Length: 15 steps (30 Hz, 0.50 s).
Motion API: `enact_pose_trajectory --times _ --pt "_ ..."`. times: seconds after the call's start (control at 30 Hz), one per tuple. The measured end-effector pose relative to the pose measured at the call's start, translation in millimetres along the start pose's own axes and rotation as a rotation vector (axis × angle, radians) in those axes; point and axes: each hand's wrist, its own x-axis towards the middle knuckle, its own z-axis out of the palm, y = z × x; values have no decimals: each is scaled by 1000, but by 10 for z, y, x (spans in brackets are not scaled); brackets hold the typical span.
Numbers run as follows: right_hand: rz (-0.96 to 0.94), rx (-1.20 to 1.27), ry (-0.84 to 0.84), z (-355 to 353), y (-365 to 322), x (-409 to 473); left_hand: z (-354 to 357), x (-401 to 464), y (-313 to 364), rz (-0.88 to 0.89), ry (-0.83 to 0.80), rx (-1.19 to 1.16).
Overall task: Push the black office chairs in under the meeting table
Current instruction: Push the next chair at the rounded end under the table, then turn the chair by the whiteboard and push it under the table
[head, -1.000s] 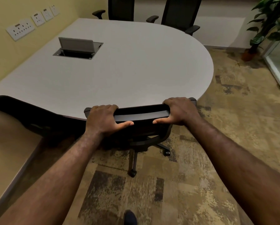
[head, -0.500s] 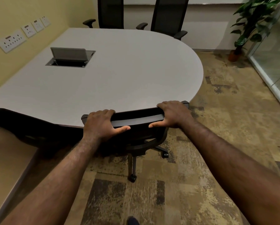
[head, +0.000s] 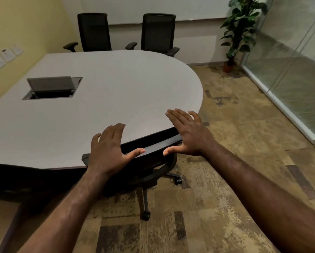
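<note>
Both hands spread flat with straight fingers: left hand (head: 108, 149) and right hand (head: 188, 133) over the top edge of the near black chair (head: 149, 150), thumbs at its backrest. Chair tucked against the edge of the white desk (head: 107, 92), seat hidden beneath. Two more black chairs (head: 157, 31) pushed in at the far side.

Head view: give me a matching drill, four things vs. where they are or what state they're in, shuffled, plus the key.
Things:
1. near chair
2. potted plant
3. cable box lid
4. left hand

Places/states:
A. propped open in the tabletop
B. far right corner, by the glass wall
C. fingers straight, thumb on the chair back
D. backrest against the table's near edge

Pairs: 1-D, 2-B, 3-A, 4-C
</note>
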Motion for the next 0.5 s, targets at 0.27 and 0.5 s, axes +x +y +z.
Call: enact_pose_trajectory --times 0.27,0.5 --pt "96 14 81 -372 528 -145 -132 551 539 117 50 -1" --pt "178 23 83 -370 1525 -273 195 1221 1385 126 47 0"
